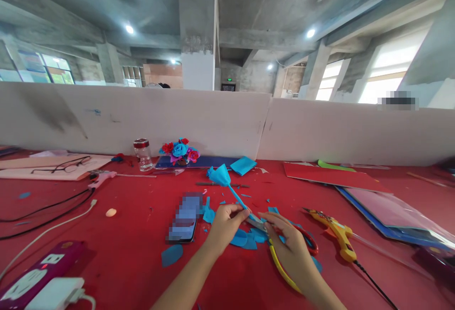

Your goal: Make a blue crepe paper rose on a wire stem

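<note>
A blue paper flower (221,176) with a thin blue-wrapped stem tilts up to the left from my left hand (227,222). That hand is closed, with thumb and fingers pinching the lower stem. My right hand (289,241) is closed around a pair of scissors (284,268) with red and yellow handles. The scissor blades point left and lie against or just beside the stem's lower end; exact contact is hidden by the fingers. Cut blue paper pieces (239,238) lie on the table under and around both hands.
A phone (185,217) lies left of my hands, a yellow hot glue gun (337,234) to the right. Behind are a small flower bouquet (180,151), a glass jar (143,156) and a folded blue paper (243,165). A power strip (42,269) and cables occupy the left; sheets (391,210) lie right.
</note>
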`<state>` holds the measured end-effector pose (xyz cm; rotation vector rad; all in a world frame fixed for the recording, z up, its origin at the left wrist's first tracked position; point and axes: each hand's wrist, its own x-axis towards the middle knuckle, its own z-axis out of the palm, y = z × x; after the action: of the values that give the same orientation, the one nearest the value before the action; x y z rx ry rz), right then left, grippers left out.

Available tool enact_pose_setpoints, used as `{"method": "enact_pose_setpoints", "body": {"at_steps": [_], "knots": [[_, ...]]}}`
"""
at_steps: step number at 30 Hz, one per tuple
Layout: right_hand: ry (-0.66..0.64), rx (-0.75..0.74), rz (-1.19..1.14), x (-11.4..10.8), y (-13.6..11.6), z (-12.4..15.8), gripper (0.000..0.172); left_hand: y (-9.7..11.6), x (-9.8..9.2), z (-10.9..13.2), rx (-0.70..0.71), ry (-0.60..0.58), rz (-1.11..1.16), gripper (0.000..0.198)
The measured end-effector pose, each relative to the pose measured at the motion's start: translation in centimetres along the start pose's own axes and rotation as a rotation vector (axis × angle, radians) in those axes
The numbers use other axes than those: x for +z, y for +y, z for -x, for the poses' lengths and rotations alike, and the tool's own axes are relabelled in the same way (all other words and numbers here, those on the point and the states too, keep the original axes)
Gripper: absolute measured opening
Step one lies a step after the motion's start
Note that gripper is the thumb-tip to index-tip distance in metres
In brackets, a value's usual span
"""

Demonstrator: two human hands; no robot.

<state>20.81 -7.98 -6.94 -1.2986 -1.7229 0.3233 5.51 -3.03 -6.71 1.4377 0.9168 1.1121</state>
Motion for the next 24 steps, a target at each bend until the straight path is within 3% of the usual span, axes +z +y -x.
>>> {"method": "enact_pose_setpoints", "body": {"at_steps": [3, 6, 9, 11, 15, 24], "knots": [[0.081, -0.068, 0.24, -1.5, 2.7, 0.8, 0.026, -0.3, -0.4, -0.3, 0.011, 0.017, 0.013, 0.026], [0.166, -0.078, 0.498, -3.4, 7.2, 3.0, 0.026, -0.6, -0.6, -0.4, 0.001, 0.034, 0.077, 0.024], [0.226, -0.112, 0.597, -5.3, 11.3, 6.2, 0.03, -0.9, -0.6, -0.5, -0.001, 0.035, 0.15, 0.022], [0.213, -0.118, 0.625, -6.2, 12.8, 8.0, 0.027, -1.0, -0.6, -0.5, 0.016, 0.025, 0.175, 0.021], [0.137, -0.13, 0.675, -6.9, 12.8, 9.6, 0.025, -1.1, -0.7, -0.6, 0.039, -0.002, 0.201, 0.02], [0.13, -0.149, 0.765, -6.3, 12.3, 9.5, 0.028, -1.1, -1.0, -0.7, 0.12, -0.013, 0.143, 0.024]]}}
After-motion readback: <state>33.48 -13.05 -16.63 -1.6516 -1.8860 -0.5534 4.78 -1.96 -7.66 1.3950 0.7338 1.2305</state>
